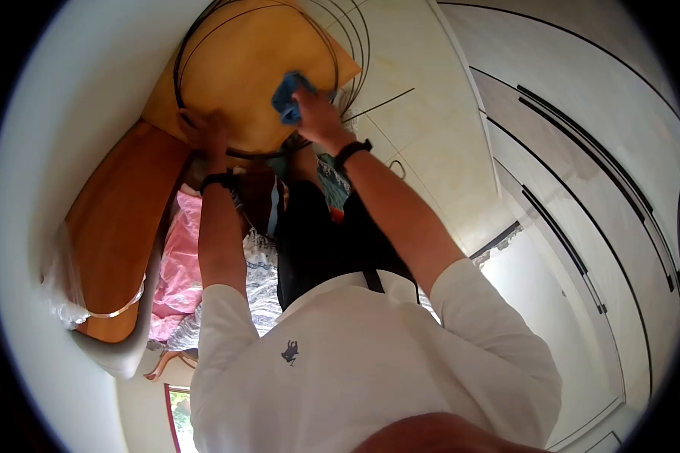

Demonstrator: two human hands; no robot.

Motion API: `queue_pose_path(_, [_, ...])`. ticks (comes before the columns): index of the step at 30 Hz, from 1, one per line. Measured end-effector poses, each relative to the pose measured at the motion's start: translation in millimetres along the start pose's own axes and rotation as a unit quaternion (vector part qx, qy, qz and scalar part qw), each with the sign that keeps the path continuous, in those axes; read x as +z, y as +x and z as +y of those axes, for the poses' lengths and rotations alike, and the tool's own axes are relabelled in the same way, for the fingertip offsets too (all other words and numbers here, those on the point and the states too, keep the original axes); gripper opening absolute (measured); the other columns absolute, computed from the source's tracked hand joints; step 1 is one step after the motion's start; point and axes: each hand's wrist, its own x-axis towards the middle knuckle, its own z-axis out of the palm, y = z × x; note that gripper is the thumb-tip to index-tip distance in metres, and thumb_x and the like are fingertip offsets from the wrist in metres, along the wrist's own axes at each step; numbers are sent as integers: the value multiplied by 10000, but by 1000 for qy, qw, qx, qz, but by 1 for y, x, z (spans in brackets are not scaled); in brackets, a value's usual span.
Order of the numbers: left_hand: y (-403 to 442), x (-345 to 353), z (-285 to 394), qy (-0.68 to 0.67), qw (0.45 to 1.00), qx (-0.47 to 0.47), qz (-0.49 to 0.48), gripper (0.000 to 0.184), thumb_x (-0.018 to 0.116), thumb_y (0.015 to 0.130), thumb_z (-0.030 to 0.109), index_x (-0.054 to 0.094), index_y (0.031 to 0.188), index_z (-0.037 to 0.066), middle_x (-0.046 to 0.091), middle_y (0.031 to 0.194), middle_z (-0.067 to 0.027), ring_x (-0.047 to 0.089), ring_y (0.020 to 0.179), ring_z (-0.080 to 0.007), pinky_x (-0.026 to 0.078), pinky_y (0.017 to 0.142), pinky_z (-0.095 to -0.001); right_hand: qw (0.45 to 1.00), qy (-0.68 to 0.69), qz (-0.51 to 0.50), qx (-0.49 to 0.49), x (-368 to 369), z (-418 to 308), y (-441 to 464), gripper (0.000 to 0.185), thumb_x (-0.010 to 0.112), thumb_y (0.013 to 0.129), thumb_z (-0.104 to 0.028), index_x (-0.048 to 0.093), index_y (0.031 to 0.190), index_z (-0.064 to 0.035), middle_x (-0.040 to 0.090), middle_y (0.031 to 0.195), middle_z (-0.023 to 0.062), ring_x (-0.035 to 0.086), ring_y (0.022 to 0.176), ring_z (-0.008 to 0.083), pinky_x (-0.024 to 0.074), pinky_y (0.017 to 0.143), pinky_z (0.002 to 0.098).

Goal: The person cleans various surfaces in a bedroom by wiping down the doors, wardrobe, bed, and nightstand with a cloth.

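Note:
My right hand [319, 115] is closed around a crumpled blue cloth [287, 100], over the light wooden top [249, 83]. A large coil of black cable [178, 79] lies in loops across this top, and some loops spread past its right edge. At the left side of the coil, my left hand [204, 134] grips the cable, its fingers at the outer edge and partly blurred. One straight black end of cable [385, 102] sticks out to the right over the floor. Dark bands sit on both wrists.
A darker wooden board [121, 234] stands at the left, with clear plastic wrap [64, 291] by the wall. Pink fabric [177, 260] and patterned fabric [261, 260] lie beside my legs. White cabinets with black handles [555, 226] line the right, beyond the tiled floor [423, 151].

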Motion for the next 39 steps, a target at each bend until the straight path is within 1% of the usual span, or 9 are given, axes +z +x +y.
queue_pose_path(13, [39, -50, 88, 54, 949, -62, -304, 406, 545, 834, 221, 559, 1157, -25, 577, 1168, -230, 526, 1113, -390, 388, 1002, -446, 963, 251, 15, -97, -139, 32, -129, 585, 704, 736, -169, 383, 1211, -48, 612, 949, 209, 622, 898, 375, 483, 760, 420])
queue_pose_path(15, [31, -10, 118, -69, 946, 91, -302, 296, 548, 827, 163, 580, 1082, 15, 580, 1131, -190, 532, 1092, -358, 440, 933, -419, 967, 235, -27, -98, -167, 61, -161, 588, 711, 752, -189, 383, 1220, -50, 623, 982, 204, 626, 907, 362, 484, 767, 412])
queue_pose_path(16, [34, 26, 109, -52, 836, 531, -129, 310, 581, 798, 84, 563, 1107, 56, 576, 1133, -167, 547, 1067, -342, 468, 887, -410, 970, 220, -58, -91, -176, 75, -177, 582, 711, 765, -199, 385, 1224, -51, 628, 998, 203, 627, 909, 354, 483, 773, 408])
queue_pose_path(17, [34, -3, 167, -232, 767, 555, -224, 398, 616, 799, 62, 522, 1187, 68, 576, 1105, -154, 561, 1055, -306, 472, 902, -397, 968, 223, -19, -116, -184, 91, -193, 570, 712, 766, -215, 389, 1209, -58, 629, 979, 206, 624, 890, 363, 480, 757, 423])
queue_pose_path(19, [3, -76, 272, -431, 652, 159, -603, 440, 664, 822, 92, 488, 1224, 56, 575, 1140, -133, 568, 1059, -247, 472, 907, -365, 962, 229, 44, -142, -207, 110, -228, 558, 714, 767, -232, 394, 1193, -64, 629, 961, 209, 620, 871, 372, 476, 741, 437])
queue_pose_path(21, [-19, -169, 383, -305, 649, 172, -676, 392, 569, 950, 219, 463, 1278, 34, 593, 1135, -80, 530, 1067, -181, 417, 935, -310, 972, 223, 44, -64, -246, 118, -271, 551, 709, 779, -227, 392, 1192, -47, 626, 972, 213, 617, 882, 366, 475, 745, 431])
queue_pose_path(31, [-124, -163, 588, -271, 737, 346, -514, 435, 494, 978, 306, 467, 1245, -37, 633, 977, -227, 616, 963, -315, 456, 850, -358, 931, 259, 226, -126, -278, 275, -375, 586, 755, 700, -169, 431, 1174, -51, 607, 993, 227, 623, 923, 334, 487, 770, 406])
queue_pose_path(33, [-127, -192, 634, -248, 727, 395, -504, 355, 477, 995, 283, 507, 1153, -34, 592, 863, -154, 537, 789, -165, 449, 733, -309, 944, 268, 194, -8, -277, 310, -393, 543, 742, 720, -219, 459, 1159, -72, 645, 895, 208, 646, 861, 350, 497, 746, 422])
queue_pose_path(39, [-135, -211, 746, -415, 741, 378, -368, 470, 465, 989, 338, 494, 1193, -84, 615, 829, -221, 598, 772, -285, 464, 732, -360, 869, 314, 297, 243, -301, 354, -434, 404, 570, 876, -409, 657, 1009, -37, 665, 834, 205, 648, 818, 375, 507, 734, 427])
